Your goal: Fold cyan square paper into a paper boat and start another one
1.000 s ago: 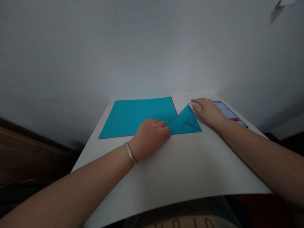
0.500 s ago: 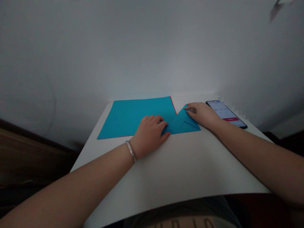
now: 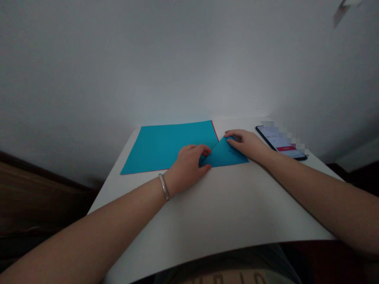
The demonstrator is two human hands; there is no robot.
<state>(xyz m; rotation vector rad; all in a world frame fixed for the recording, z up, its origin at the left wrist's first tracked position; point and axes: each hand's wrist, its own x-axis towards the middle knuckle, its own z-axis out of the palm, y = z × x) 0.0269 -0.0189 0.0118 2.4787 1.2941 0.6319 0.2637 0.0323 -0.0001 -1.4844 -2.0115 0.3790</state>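
A small folded blue paper triangle (image 3: pixel 222 156) lies on the white table (image 3: pixel 225 213). My left hand (image 3: pixel 188 165), with a silver bangle on the wrist, pinches the triangle's left corner between thumb and fingers. My right hand (image 3: pixel 246 144) rests on the triangle's upper right part, its fingers curled onto the top corner. A stack of flat blue paper sheets (image 3: pixel 171 145) with a red edge lies just behind my left hand.
A phone (image 3: pixel 280 142) with a lit screen lies at the table's right rear, close to my right wrist. The table stands against a plain white wall. Dark wooden flooring or furniture shows at the left.
My right hand has slid left from beside the phone onto the folded triangle's top corner. My left hand has lifted slightly and now pinches the left corner. The phone is now uncovered.
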